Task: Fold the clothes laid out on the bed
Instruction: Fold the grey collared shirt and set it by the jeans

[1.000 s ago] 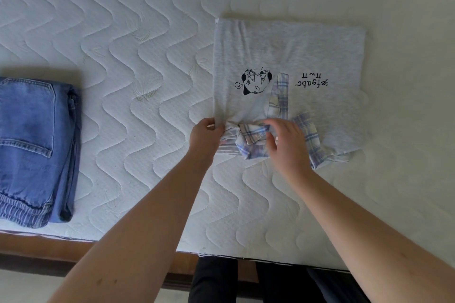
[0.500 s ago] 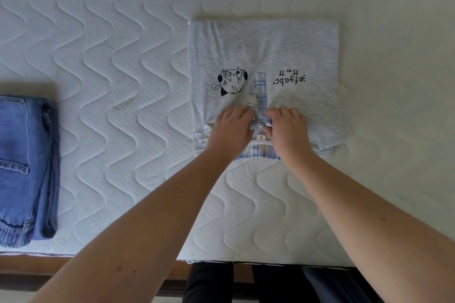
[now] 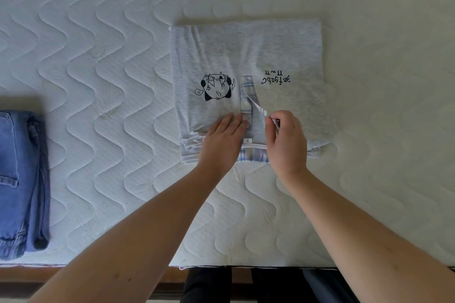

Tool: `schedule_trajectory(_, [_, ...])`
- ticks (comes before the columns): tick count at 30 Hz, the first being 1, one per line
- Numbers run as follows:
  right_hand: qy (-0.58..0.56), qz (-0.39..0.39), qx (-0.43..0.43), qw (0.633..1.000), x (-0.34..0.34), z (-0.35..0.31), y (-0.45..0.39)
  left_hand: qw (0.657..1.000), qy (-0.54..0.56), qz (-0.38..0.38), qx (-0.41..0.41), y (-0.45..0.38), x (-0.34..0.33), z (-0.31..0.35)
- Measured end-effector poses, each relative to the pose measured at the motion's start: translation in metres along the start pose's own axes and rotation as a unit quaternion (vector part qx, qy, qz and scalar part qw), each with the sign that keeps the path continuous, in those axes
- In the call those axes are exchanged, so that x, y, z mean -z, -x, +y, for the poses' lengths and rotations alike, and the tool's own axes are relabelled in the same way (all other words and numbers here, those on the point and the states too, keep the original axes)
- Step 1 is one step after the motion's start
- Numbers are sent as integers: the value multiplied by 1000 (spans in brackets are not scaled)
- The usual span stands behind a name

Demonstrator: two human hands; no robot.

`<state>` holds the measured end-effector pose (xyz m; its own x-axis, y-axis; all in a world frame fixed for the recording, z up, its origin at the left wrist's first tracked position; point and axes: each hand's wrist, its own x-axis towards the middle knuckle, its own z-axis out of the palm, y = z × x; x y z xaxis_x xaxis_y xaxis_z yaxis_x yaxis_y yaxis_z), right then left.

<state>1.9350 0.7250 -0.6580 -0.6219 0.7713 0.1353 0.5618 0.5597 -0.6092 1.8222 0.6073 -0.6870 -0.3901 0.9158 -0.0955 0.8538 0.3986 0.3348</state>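
On the quilted mattress lay a folded grey shirt near the front edge, folded jeans well left, while the left hand pressed flat beside its plaid placket and the right hand pinched what seemed the placket's loose flap.

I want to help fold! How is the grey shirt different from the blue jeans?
The grey shirt is pale with a cartoon print; the blue jeans are dark, plain denim. The left hand presses the shirt and the right hand pinches its placket; nobody touches the jeans. Both lie folded on the mattress.
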Motion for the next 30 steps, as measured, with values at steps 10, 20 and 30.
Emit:
schedule_trajectory(10, [21,-139,20,990,-7,4,-1,996,72,-36,40,-2,2,7])
schedule_trajectory(20, [-6,-181,-67,981,11,23,11,993,50,47,94,39,13,-5])
schedule_trajectory(30, [-112,-246,-159,950,18,17,-15,989,120,44,80,11,32,-5])
